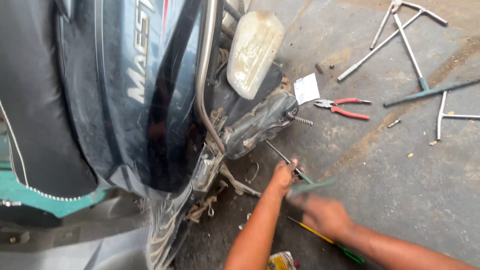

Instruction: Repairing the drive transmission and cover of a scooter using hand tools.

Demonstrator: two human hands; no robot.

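A dark scooter (pixel 125 90) fills the left side, its engine cover (pixel 260 122) low by the floor (pixel 400 190). The left hand (pixel 283 175) is closed around a long rod (pixel 280 156), whose axis slants up-left towards the cover, just ahead of it. The right hand (pixel 322 215) is blurred; its grip cannot be told. Red pliers (pixel 345 107) and T-wrenches (pixel 410 45) lie well apart, towards the floor's far right corner. No containers show.

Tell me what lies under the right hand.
Under the right hand a yellow-shafted screwdriver lies on the concrete floor, its green handle showing past the wrist. The hand is blurred and covers part of the shaft.
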